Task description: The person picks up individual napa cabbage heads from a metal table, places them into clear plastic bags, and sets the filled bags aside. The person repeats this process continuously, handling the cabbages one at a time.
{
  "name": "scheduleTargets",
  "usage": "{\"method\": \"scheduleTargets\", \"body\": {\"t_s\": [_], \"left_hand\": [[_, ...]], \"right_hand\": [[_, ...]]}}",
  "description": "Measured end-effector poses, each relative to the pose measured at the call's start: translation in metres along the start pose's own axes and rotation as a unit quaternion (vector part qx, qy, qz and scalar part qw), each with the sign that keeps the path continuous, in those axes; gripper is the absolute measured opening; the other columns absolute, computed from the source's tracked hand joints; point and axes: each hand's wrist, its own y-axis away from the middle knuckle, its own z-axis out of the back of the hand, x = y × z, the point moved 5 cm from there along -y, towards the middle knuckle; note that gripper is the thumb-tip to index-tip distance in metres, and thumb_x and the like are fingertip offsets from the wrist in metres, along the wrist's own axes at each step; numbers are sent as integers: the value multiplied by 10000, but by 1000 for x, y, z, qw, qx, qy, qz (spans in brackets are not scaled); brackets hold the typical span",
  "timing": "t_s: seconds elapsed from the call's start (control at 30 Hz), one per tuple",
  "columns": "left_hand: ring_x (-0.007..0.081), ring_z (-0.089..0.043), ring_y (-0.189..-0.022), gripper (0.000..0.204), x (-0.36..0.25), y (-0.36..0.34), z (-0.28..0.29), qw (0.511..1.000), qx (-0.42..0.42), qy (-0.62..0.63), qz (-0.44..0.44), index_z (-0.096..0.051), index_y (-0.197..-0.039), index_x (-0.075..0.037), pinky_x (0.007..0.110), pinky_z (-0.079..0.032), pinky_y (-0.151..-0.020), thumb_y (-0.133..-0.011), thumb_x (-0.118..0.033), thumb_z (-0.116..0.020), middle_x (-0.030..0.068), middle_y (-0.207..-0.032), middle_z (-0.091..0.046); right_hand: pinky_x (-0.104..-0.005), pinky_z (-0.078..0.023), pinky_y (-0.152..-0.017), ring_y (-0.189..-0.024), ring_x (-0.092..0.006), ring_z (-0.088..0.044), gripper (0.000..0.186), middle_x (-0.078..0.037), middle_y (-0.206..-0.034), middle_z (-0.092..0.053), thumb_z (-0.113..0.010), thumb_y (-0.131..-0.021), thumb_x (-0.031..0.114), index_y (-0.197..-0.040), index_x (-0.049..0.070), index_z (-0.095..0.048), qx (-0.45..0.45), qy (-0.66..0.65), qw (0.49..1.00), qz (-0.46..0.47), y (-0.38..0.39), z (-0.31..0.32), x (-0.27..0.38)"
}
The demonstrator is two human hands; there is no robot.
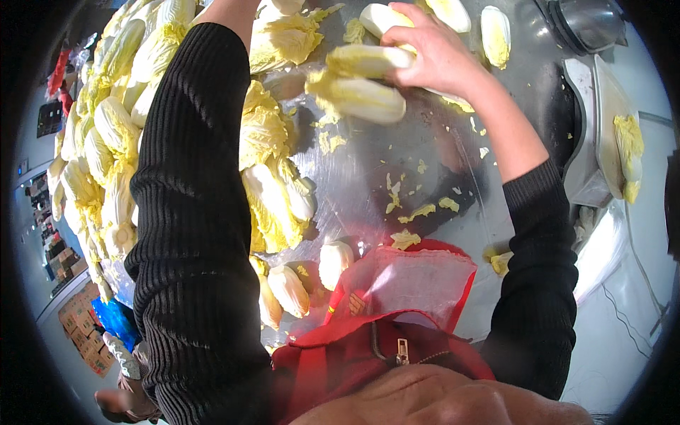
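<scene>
My right hand [432, 57] grips a small pale yellow napa cabbage [361, 62] near the top centre, its fingers beside another white cabbage head [375, 18]. A blurred cabbage piece [365, 99] hangs just below it over the steel table [368, 170]. My left forearm [185, 142] reaches up past the top edge, where the hand is out of sight. Leafy cabbages [269, 198] lie beside that arm, and loose leaf scraps [418, 212] are scattered under my right hand.
A heap of cabbages [110, 134] fills the left. Small heads [287, 290] lie near my red apron [397, 283]. At right are a dark metal vessel [595, 25] and a pale tray [602, 127] with cabbage on it. A person's leg [124, 404] shows at lower left.
</scene>
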Motion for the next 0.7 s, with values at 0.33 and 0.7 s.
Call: {"method": "scheduleTargets", "body": {"t_s": [0.33, 0.7], "left_hand": [[307, -658, -1022, 815, 68, -10, 36, 965, -166, -136, 149, -601, -1256, 14, 386, -542, -875, -657, -486, -837, 240, -1122, -666], [285, -682, -876, 278, 162, -54, 33, 886, 74, -449, -85, -744, -954, -135, 406, -512, -734, -909, -339, -562, 147, -972, -715]], "right_hand": [[-465, -405, -1050, -1261, -395, -473, 388, -161, -1451, -432, -750, -658, 239, -1035, 153, -706, -48, -47, 997, 27, 22, -2, 6], [-495, -465, -960, -1127, -450, -531, 346, -215, -1374, -449, -736, -689, 221, -1021, 132, -692, 18, -35, 999, 32, 40, 10, 23]]}}
